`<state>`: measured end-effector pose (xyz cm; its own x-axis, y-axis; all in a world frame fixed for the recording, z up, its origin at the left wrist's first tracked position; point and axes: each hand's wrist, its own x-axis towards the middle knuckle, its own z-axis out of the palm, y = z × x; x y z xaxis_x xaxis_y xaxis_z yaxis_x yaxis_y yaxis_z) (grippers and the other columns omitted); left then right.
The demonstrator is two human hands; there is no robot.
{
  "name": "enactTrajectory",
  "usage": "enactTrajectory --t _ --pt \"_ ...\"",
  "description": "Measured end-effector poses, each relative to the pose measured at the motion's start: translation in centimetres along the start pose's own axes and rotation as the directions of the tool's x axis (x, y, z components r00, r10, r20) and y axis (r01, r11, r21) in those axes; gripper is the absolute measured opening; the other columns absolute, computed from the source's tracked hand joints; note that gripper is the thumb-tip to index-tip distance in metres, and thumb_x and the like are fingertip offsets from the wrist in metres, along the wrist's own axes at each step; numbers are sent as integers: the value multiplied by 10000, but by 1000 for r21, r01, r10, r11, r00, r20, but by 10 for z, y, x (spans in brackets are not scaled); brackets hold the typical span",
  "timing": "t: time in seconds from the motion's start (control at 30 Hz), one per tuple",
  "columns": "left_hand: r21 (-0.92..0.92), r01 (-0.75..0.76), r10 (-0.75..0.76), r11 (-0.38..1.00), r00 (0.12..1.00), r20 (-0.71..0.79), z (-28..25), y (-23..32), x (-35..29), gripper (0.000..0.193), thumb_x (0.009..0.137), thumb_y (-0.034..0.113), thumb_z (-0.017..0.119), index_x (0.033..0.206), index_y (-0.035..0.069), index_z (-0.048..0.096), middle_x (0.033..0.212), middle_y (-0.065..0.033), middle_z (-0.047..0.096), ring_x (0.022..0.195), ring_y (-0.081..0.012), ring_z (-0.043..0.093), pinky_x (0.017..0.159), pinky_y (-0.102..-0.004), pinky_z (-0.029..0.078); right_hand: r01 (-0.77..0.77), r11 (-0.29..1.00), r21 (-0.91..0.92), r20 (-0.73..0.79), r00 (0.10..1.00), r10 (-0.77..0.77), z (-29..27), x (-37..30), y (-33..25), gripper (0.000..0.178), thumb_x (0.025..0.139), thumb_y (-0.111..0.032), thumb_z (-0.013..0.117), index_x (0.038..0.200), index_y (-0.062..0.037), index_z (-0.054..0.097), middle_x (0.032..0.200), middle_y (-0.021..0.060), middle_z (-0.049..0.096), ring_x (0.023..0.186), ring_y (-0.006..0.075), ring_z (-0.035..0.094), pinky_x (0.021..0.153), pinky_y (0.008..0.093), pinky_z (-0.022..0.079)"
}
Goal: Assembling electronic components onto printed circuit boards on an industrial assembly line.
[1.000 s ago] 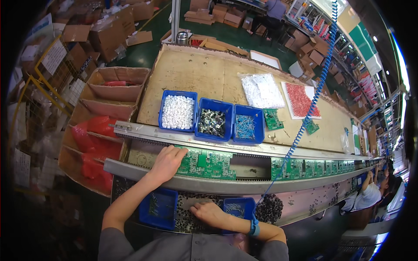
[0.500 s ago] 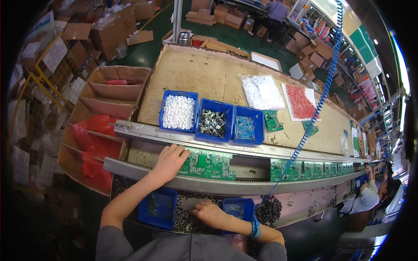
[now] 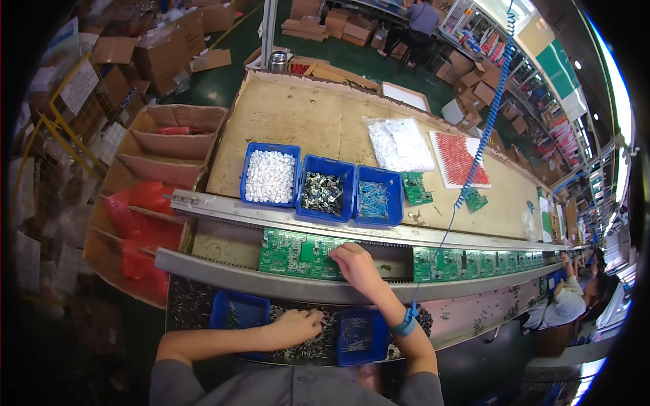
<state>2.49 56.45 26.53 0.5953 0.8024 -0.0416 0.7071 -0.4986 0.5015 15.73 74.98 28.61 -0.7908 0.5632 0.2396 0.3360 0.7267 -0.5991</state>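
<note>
A green circuit board (image 3: 284,252) lies in the rail track before me. My right hand (image 3: 357,266) is at its right end, fingers pinched down against the board; whatever lies between the fingertips is hidden. Lower down, my left hand (image 3: 296,329) rests with bent fingers among loose small dark components (image 3: 313,350). It sits between a blue bin (image 3: 229,304) on the left and another blue bin (image 3: 355,356) holding thin-leaded parts on the right. What the left fingertips touch is too small to make out. A blue wrist strap (image 3: 407,320) circles my right wrist.
Beyond the rail (image 3: 305,219) stand blue bins of white parts (image 3: 269,177), metallic parts (image 3: 322,192) and blue-leaded parts (image 3: 373,200). More circuit boards (image 3: 447,264) line the track rightward. A coiled blue cord (image 3: 489,128) hangs down. A co-worker (image 3: 563,303) sits far right.
My left hand has left the circuit board and moved down to the loose components. My right hand has risen from those components to the board's right end. The whole view has shifted slightly.
</note>
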Motion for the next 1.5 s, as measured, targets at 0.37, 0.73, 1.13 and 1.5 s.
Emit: enactTrajectory --t 0.37,0.73,1.13,1.5 --pt "112 -19 16 993 1000 25 15 -3 3 168 744 104 567 848 -1 647 1107 -197 614 922 -247 658 675 -324 540 118 988 -94 1 993 -119 7 7 10 112 764 -11 622 871 -37 642 862 102 625 809 300 617 707 374 510" --pt "167 49 -41 985 998 -54 10 1 2 126 761 136 561 829 61 636 840 -67 628 731 -201 643 560 -331 460 126 953 -275 -12 991 -135 11 5 2 120 722 -76 648 836 -65 613 799 63 582 782 247 568 710 353 469" --pt "135 31 -30 990 999 -12 -2 1 2 80 713 142 613 723 63 622 733 -65 625 710 -217 650 564 -344 472 53 987 -154 -21 998 -57 16 1 4 90 794 -64 622 882 -40 620 801 116 589 779 306 594 705 389 499" --pt "34 6 -5 999 1000 -13 -4 -4 0 112 695 126 624 744 26 611 738 -106 626 678 -255 657 572 -364 501 -24 999 -21 -1 1000 24 16 3 10 102 786 -46 638 886 -25 643 803 135 623 738 322 615 664 383 507"
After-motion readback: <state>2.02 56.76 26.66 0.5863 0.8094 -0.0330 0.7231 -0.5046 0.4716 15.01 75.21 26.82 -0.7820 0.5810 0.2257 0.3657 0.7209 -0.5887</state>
